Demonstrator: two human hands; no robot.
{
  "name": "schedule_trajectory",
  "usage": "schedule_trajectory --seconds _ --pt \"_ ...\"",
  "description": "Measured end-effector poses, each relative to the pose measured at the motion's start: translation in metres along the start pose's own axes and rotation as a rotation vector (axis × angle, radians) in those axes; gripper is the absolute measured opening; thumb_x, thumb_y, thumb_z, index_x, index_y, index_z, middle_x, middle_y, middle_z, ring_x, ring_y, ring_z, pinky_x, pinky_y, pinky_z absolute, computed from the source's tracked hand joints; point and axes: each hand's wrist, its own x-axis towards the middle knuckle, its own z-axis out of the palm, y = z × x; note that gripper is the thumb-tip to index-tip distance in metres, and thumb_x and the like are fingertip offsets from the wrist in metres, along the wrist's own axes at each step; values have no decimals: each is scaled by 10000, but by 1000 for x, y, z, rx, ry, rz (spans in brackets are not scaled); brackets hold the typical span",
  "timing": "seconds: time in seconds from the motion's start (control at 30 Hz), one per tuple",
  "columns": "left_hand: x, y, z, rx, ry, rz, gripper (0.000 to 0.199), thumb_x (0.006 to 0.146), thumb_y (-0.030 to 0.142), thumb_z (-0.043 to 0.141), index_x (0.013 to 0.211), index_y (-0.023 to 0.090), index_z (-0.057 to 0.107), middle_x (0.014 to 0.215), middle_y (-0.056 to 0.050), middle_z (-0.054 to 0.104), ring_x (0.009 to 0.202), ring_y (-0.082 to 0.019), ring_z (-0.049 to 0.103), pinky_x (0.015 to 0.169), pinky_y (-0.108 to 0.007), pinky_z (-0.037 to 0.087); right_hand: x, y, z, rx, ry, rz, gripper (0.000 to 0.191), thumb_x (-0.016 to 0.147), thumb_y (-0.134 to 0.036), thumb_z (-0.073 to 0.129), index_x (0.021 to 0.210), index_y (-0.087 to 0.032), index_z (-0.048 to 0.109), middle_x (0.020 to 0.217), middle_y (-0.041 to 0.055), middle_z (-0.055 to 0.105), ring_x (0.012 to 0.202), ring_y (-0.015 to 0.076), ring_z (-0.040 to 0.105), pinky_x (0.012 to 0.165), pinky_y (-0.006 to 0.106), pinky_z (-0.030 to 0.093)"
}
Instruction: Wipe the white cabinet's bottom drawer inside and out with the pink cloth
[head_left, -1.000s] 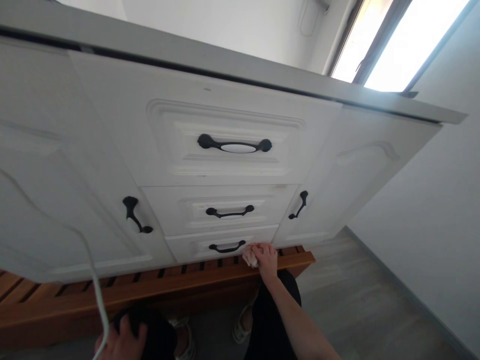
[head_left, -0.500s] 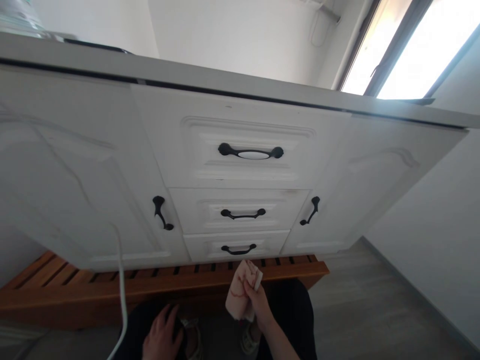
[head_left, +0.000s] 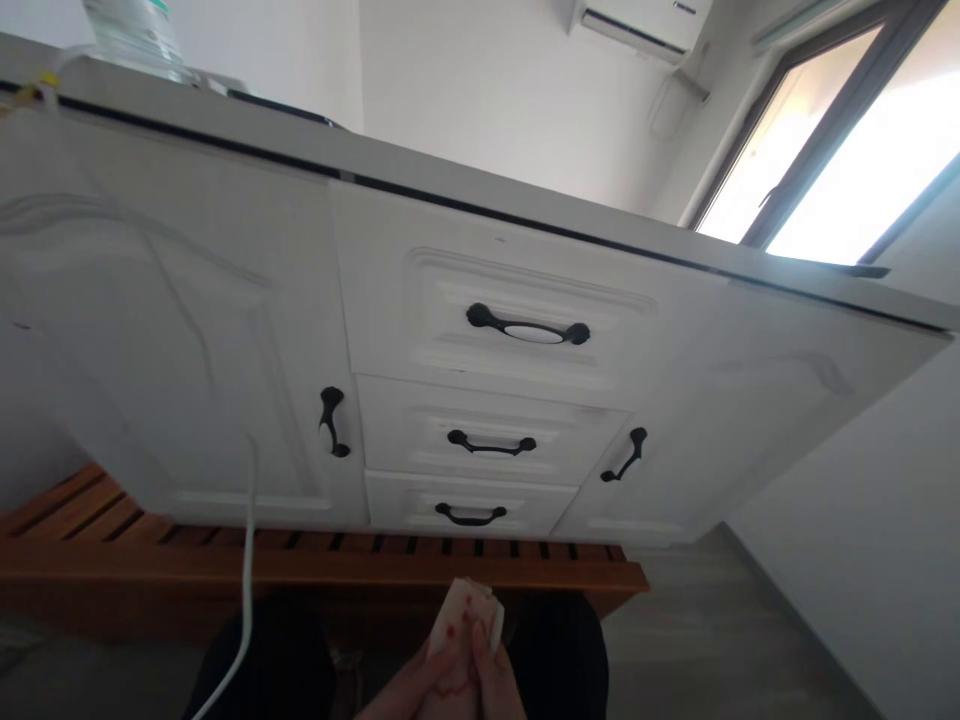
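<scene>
A pale pink cloth [head_left: 463, 610] with red spots and a red wavy line lies folded between my two hands, low in the view above my knees. On its left side, my left hand [head_left: 421, 678] has its fingers closed on the cloth. My right hand [head_left: 495, 678] grips it from the right, thumb on top. The lower part of both hands is cut off by the frame's bottom edge. Just beyond the cloth is the front rail of a wooden slatted bench [head_left: 360, 572].
A white cabinet [head_left: 420, 420] with black-handled drawers and doors stands on the bench. A white cord [head_left: 247, 560] hangs down at the left. On the cabinet top are a clear container [head_left: 139, 35] and a flat dark object [head_left: 285, 108]. A window [head_left: 817, 140] is at upper right.
My left hand has left my left knee and come to the cloth. The cloth, in my right hand, has moved lower and slightly left. The head view has tilted up.
</scene>
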Motion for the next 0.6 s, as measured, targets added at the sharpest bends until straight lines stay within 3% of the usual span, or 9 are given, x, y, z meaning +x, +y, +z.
schedule_trajectory --seconds 0.13,0.3,0.37,0.5,0.6 --pt "-9 0 -10 46 58 24 883 647 618 833 1380 226 535 1446 -146 605 1365 -367 536 1204 -518 357 2 -13 4 -68 28 -72 724 721 -760 698 1230 -245 714 1296 97 697 1319 325 573 1178 467 384" --pt "-16 14 -17 159 39 157 731 754 587 763 1351 240 523 1457 -128 591 1381 -330 518 1190 -487 372 5 -27 7 -234 57 -266 618 818 -576 707 1344 -262 629 1422 96 611 1395 294 499 1217 453 327" --pt "-17 21 -13 257 52 190 754 767 586 748 1390 240 504 1497 -133 552 1412 -335 481 1208 -488 348 3 -31 11 -280 43 -316 610 832 -486 718 1386 -268 588 1459 96 582 1396 281 499 1215 446 329" --pt "-14 21 -8 407 156 217 936 774 647 691 1528 217 340 1608 -165 396 1495 -348 357 1245 -497 281 -4 -35 19 -334 17 -284 625 781 -392 752 1369 -252 593 1410 102 624 1336 300 559 1158 433 409" --pt "-14 16 -9 562 269 281 976 781 632 672 1545 172 275 1622 -202 331 1513 -345 313 1259 -507 241 -9 -37 21 -334 69 -260 570 765 -389 747 1306 -247 634 1344 86 669 1276 307 604 1100 406 462"
